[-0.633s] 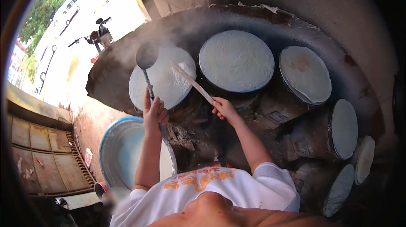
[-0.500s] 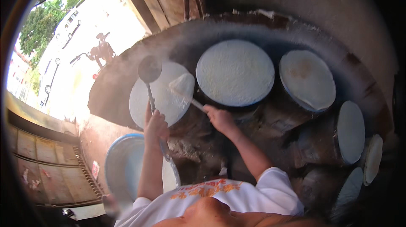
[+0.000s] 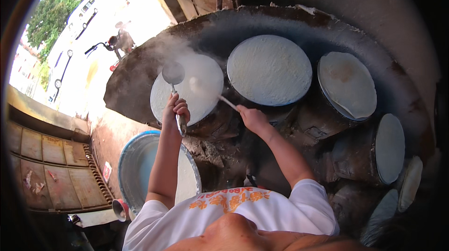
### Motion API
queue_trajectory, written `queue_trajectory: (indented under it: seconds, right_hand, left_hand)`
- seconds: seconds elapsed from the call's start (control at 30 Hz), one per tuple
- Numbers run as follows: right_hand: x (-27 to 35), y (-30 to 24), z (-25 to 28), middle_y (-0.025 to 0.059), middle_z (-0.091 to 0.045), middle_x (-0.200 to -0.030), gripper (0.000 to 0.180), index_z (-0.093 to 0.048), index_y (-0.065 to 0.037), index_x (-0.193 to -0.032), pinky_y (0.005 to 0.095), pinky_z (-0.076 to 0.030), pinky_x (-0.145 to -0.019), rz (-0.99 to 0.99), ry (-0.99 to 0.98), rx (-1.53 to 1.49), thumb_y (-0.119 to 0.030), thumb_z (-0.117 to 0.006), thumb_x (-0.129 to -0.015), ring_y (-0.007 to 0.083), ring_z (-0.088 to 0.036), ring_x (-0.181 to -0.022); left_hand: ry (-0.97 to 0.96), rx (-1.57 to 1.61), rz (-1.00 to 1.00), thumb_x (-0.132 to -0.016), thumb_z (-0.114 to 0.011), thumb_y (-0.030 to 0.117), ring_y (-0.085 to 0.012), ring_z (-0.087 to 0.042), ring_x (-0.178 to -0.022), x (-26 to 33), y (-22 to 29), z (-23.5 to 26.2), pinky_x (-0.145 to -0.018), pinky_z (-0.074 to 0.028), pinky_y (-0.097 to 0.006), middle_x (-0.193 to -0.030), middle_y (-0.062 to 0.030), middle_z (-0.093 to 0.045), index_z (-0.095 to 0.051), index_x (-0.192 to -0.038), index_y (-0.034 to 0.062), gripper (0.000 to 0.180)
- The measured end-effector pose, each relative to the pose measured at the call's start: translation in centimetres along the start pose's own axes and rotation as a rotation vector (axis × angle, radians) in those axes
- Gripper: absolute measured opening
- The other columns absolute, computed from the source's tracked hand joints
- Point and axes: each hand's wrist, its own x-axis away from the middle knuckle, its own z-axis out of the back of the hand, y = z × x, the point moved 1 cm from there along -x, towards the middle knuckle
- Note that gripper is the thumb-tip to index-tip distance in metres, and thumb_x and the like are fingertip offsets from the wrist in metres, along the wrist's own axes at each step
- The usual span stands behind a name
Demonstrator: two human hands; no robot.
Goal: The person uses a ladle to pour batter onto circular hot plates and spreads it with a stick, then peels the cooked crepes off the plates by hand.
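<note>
My left hand [image 3: 175,108] is clamped on the long-handled metal ladle [image 3: 173,72], my right hand [image 3: 252,118] on the thin wooden spreader [image 3: 208,91], both over the steaming round white griddle [image 3: 187,89] for reach.

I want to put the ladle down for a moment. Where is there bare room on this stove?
The dark stove rim left of the steaming round, beyond the left hand, looks bare. Another bare strip lies behind the middle round. The right side is crowded with closely spaced rounds.
</note>
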Motion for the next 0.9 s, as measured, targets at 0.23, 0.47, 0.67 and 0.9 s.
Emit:
queue_trajectory:
  seconds: [0.23, 0.47, 0.67, 0.9]
  right_hand:
    - [5.7, 2.0, -3.2, 0.0111, -0.066, -0.076, 0.027, -0.060, -0.009, -0.115, 0.0353, -0.049, -0.056, -0.145, 0.257, -0.316, -0.021, -0.051, -0.092, 0.0221, -0.063, -0.060]
    - [5.9, -4.4, -6.8, 0.0124, -0.059, -0.066, 0.031, -0.061, -0.011, -0.118, 0.0345, -0.048, -0.054, 0.153, 0.210, -0.411, -0.016, -0.056, -0.087, 0.0215, -0.056, -0.052]
    - [0.7, -1.5, -3.1, 0.0164, -0.064, -0.109, 0.030, -0.060, 0.000, -0.113, 0.0338, -0.050, -0.084, -0.085, 0.343, -0.507, -0.016, -0.057, -0.087, 0.0280, -0.062, -0.101]
    - [8.0, -6.4, -5.4, 0.0154, -0.065, -0.100, 0.030, -0.064, -0.011, -0.109, 0.0402, -0.051, -0.077, 0.035, 0.104, -0.496, -0.022, -0.060, -0.082, 0.0327, -0.063, -0.090]
  left_hand:
    - [-0.020, -0.007, -0.038, -0.095, -0.051, 0.014, -0.0045, -0.032, -0.044, -1.7, -2.0, 2.7, -0.039, -0.030, -0.020, -0.055, 0.0047, -0.031, -0.042, -0.076, 0.0133, 0.020]
    - [-0.341, 0.356, -0.081, -0.095, -0.044, 0.019, -0.0067, -0.036, -0.039, -0.7, -6.4, 10.1, -0.036, -0.038, -0.022, -0.050, 0.0043, -0.035, -0.036, -0.063, 0.0123, 0.034]
    - [-0.629, 0.578, -0.019, -0.099, -0.036, 0.023, -0.0076, -0.040, -0.038, 11.6, -7.7, 4.1, -0.033, -0.039, -0.023, -0.054, 0.0019, -0.038, -0.036, -0.065, 0.0105, 0.036]
    - [-0.688, 0.293, -0.213, -0.099, -0.035, 0.019, -0.0090, -0.043, -0.045, 19.2, 1.4, 12.3, -0.042, -0.041, -0.024, -0.058, -0.0008, -0.040, -0.037, -0.065, 0.0098, 0.035]
